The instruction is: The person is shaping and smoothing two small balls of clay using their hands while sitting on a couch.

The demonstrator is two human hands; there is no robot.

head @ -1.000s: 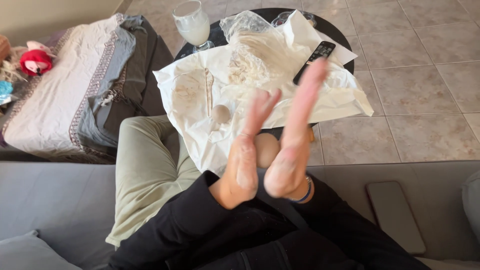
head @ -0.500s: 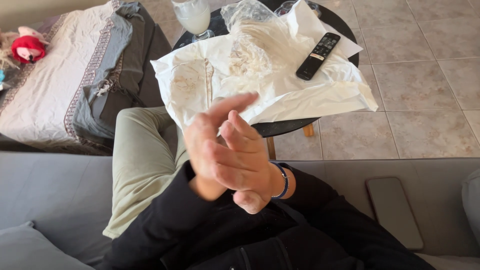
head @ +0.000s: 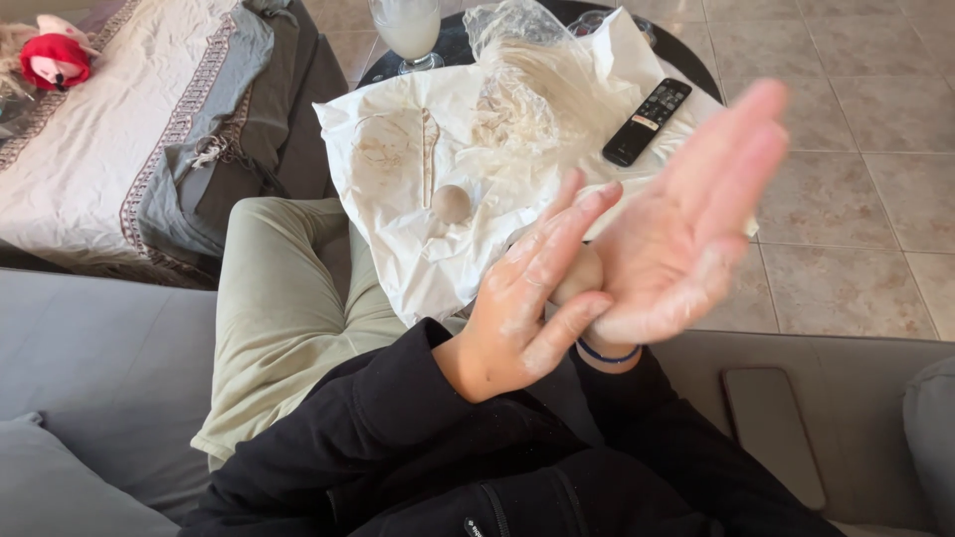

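A beige dough ball (head: 580,274) is pressed between my two flat palms, above my lap. My left hand (head: 522,293) lies under and to the left of it, fingers straight and dusted white. Over it from the right comes my right hand (head: 686,224), fingers stretched out and blurred. A second, smaller dough ball (head: 451,203) rests on the white paper (head: 398,229) spread over the round dark table (head: 696,70). A crumpled clear plastic bag (head: 517,60) lies on the paper behind it.
A black remote control (head: 647,121) lies on the paper at the right. A glass of white drink (head: 406,30) stands at the table's far edge. Grey sofa (head: 99,368) under me, a phone (head: 771,433) on its armrest, folded blankets (head: 129,129) at the left, tiled floor beyond.
My hands have gone from upright palms to a tight clasp and now to open flat palms rubbing the dough ball, the right hand sliding forward. The camera view has shifted slightly.
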